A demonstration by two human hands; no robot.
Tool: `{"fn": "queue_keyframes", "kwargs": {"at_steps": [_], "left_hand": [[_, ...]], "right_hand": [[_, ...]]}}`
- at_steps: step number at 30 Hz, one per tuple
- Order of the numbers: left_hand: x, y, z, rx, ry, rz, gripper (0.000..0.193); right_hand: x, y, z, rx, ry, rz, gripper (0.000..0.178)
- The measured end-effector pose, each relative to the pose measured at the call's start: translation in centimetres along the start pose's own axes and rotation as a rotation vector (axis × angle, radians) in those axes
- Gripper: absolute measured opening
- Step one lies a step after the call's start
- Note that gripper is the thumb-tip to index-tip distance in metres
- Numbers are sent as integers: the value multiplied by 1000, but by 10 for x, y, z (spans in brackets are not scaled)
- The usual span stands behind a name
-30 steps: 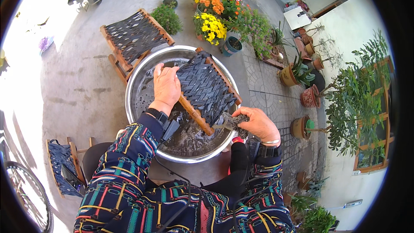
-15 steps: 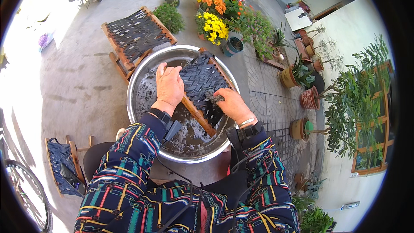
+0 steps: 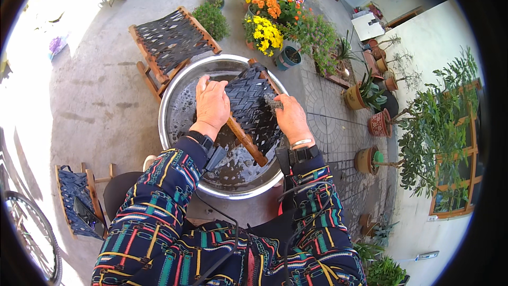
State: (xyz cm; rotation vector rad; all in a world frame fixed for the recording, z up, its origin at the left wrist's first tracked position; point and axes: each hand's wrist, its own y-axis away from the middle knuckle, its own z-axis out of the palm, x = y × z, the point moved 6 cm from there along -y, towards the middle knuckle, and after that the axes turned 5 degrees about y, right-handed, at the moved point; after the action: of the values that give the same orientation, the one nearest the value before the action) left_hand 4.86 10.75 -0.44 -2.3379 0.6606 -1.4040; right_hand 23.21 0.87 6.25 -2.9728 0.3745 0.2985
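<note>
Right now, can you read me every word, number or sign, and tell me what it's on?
I can't read any words, numbers or signs here.
Pale strip at lower right: any marks are too small to read.
Woven stool and metal basin: no writing that I can make out.

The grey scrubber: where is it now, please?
In the head view, the scrubber is in the right hand, at the woven stool, toward the right side of the basin.

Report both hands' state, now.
Left hand: closed on the wooden rail of the woven seat, fingertips partly hidden.
Right hand: closed, holding a grey scrubber against the woven seat.
</note>
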Motion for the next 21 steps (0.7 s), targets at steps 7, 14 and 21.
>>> {"fn": "queue_keyframes", "kwargs": {"at_steps": [7, 14, 21], "left_hand": [[1, -1, 0, 20, -7, 10, 27], [-1, 0, 1, -11, -36, 0, 27], [-3, -1, 3, -37, 32, -12, 32]], "right_hand": [[-28, 2, 21, -251, -100, -48, 27], [-60, 17, 13, -230, 78, -261, 29], [10, 49, -11, 242, -70, 27, 32]]}}
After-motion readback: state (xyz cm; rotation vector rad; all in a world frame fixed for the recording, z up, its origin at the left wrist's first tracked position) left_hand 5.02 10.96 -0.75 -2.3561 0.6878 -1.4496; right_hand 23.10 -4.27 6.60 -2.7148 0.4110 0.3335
